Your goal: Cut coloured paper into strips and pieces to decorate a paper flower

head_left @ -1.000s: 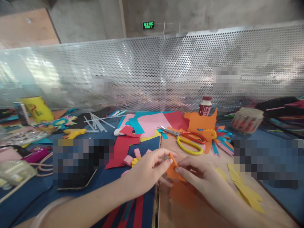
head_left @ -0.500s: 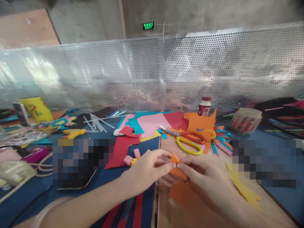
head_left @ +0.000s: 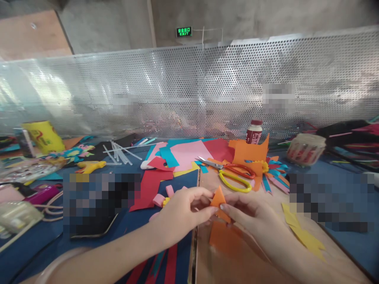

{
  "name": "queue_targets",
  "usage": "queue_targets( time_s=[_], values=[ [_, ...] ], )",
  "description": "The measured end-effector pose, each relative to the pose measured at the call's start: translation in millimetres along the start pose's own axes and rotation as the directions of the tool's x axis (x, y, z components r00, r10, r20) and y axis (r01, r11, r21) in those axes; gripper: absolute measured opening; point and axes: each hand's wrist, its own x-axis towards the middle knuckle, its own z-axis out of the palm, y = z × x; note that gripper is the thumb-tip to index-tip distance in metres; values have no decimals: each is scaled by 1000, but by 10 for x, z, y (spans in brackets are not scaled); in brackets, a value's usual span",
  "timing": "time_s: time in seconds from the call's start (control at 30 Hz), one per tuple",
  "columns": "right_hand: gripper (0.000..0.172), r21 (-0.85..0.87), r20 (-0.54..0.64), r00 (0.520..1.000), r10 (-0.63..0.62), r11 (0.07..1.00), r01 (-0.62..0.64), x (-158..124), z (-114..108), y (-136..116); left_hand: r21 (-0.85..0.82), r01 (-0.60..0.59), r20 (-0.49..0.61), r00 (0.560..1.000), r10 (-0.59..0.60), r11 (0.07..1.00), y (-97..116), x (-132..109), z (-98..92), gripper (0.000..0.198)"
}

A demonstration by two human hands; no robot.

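Both my hands meet at the table's middle on a small orange paper piece (head_left: 219, 198) with a pointed tip sticking up. My left hand (head_left: 182, 211) pinches its left side, fingers closed. My right hand (head_left: 251, 215) pinches its right side with thumb and forefinger. A larger orange paper sheet (head_left: 225, 238) lies flat on the brown board (head_left: 237, 264) just under my hands. Scissors with one yellow and one red handle (head_left: 233, 175) rest a little beyond them.
Coloured paper sheets (head_left: 183, 157), a paper flower (head_left: 272, 169), a glue bottle (head_left: 254, 132), a tape roll (head_left: 304, 149) and yellow paper scraps (head_left: 302, 232) lie around. A yellow glue gun (head_left: 90, 166), clear glue sticks (head_left: 120, 152) and a yellow cup (head_left: 44, 136) sit left. A perforated metal screen (head_left: 189, 90) closes the back.
The small orange piece has been turned and lifted slightly, so its pointed tip now stands higher between my fingertips. Both hands stayed in about the same place.
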Motion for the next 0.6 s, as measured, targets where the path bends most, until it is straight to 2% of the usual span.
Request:
queue_targets(
  time_s=[0.13, 0.3, 0.37, 0.5, 0.6],
  values=[
    [17, -3, -30, 1000, 3, 1000, -3, -13, 17, 16, 46, -45, -37, 998, 47, 998, 7, 9, -11, 24],
    [18, -101, -65, 997, -52, 994, 46, -25, 28, -5, 117, -41, -54, 997, 48, 992, 21, -35, 15, 29],
    [22, -111, -62, 998, -24, 994, 17, -27, 17, -11, 133, -37, -46, 998, 43, 990, 46, -53, 27, 30],
    [27, -2, -24, 999, 47, 999, -47, -23, 0, 9, 97, 4, -45, 999, 0, 995, 79, -46, 23, 35],
    [31, 82, -40, 998, 41, 996, -37, -27, 19, 17, 76, 10, -71, 997, -5, 997, 57, -26, 3, 37]
  ],
)
